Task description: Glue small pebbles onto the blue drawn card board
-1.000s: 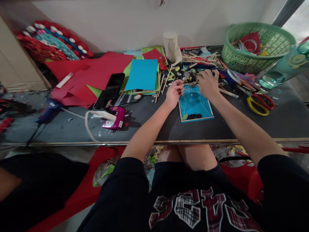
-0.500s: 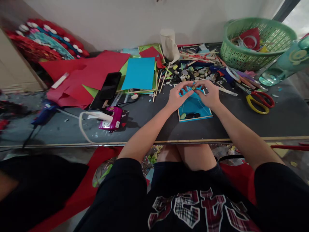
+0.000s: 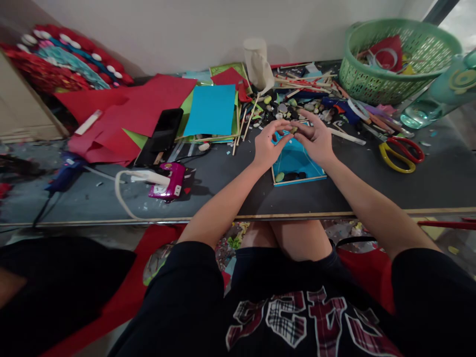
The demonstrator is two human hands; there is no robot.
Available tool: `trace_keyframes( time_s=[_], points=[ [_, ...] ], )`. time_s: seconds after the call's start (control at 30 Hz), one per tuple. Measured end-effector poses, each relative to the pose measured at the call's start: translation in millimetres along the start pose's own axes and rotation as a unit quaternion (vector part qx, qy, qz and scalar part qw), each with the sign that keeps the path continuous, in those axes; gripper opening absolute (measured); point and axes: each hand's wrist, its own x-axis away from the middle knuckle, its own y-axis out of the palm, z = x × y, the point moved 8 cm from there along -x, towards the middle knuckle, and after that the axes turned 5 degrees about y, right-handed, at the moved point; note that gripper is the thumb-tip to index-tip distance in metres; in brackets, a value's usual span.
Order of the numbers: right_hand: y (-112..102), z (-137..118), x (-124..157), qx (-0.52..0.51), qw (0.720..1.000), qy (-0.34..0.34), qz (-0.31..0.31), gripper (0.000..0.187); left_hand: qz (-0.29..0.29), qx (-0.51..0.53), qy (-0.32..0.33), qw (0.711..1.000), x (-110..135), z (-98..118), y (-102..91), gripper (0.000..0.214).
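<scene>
One pebble over one panel bearing one green stone.
Left hand and right hand pinch the pebble between their fingers; the panel's long axis points toward the wall.

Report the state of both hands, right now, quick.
Left hand: closed, pinching a small stone-like piece.
Right hand: closed, pinching the same piece from the other side.

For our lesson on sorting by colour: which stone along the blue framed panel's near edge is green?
The leftmost stone, at the near left corner of the blue panel; the stones to its right look black.
</scene>
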Motion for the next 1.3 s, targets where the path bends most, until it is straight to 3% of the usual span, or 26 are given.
trace_keyframes(
  time_s=[0.27, 0.53, 0.7, 0.9, 1.17, 1.3],
  points=[
    [11.0, -0.9, 0.6, -0.067, 0.993, 0.078, -0.053, 0.09, -0.006, -0.059, 0.021, 0.998, 1.7, -4.0, -0.6, 0.05],
    [9.3, 0.3, 1.4, -0.122, 0.989, 0.074, -0.048, 0.105, 0.007, -0.174, 0.067, 0.982, -0.2, 3.1, 0.7, 0.043],
    [8.3, 4.9, 0.0, -0.12, 0.988, 0.087, -0.039, 0.103, 0.012, -0.213, 0.056, 0.975, 0.1, 7.3, -1.3, 0.05],
    [9.4, 5.8, -0.8, -0.148, 0.985, 0.072, -0.054, 0.103, -0.022, -0.175, 0.033, 0.984, -1.5, 6.7, 1.5, 0.053],
    [0.0, -0.2, 4.9, -0.081, 0.991, 0.106, -0.014, 0.084, -0.036, -0.095, 0.029, 0.994, -1.1, -2.2, 1.6, 0.042],
    [-3.7, -1.5, 2.3, -0.074, 0.993, 0.092, 0.001, 0.07, -0.042, -0.069, 0.034, 0.996, 1.5, -8.2, 7.5, 0.043]
  ],
)
